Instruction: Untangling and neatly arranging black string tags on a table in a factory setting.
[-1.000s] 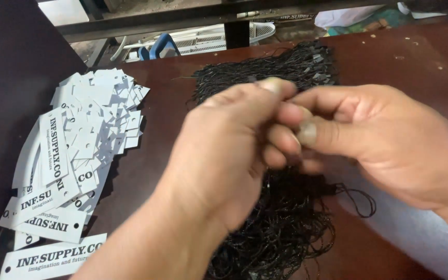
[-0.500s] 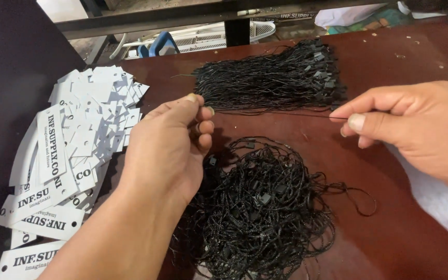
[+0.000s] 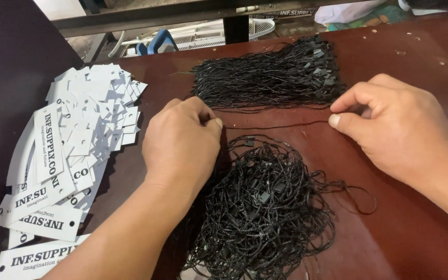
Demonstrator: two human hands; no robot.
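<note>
- Left hand (image 3: 182, 142): knuckles up, thumb and forefinger pinched shut on one end of a single black cord (image 3: 276, 125).
- Right hand (image 3: 400, 129): thumb and forefinger closed on the other end of the same cord, the remaining fingers curled under.
- The cord runs taut and nearly straight between the two pinches, lying on or just above the brown table (image 3: 421, 218); contact cannot be told.
- Just beyond the stretched cord, on the far side of both grips: a straightened bundle (image 3: 270, 75) of black cords lying parallel, their small plastic clasps gathered at the end nearer the right hand. Judged as the finished lot.
- Just below the stretched cord, on the near side of both grips and partly under the left wrist: a tangled heap (image 3: 263, 207) of the same cords, loops and clasps in no order. Judged as the lot not yet sorted.
- Progress estimate: the heap looks roughly as large as the bundle, possibly larger, so about half or less appears done; one cord is in hand and not yet laid on the bundle.
- Outboard of the left hand, well apart from the cords: a spread of white card tags (image 3: 84, 124) with punched holes. No cord is seen threaded through any tag, so any tagging appears untouched.
</note>
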